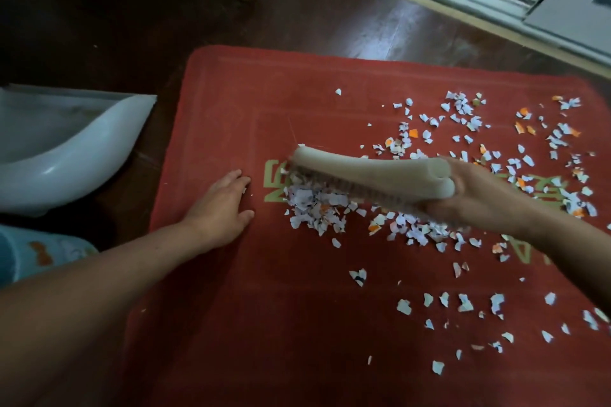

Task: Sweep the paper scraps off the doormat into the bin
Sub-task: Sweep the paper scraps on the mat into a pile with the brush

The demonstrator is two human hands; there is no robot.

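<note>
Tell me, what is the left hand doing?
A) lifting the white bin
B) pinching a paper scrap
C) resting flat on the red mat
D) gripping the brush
C: the left hand lies open, fingers straight, on the doormat, while the right hand grips the brush.

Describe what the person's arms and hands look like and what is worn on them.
The left forearm and right forearm are bare, with no sleeves in view. The left hand and right hand wear no gloves, and no ring, watch or bracelet is visible.

Dark wooden floor, red doormat, white bin
</note>
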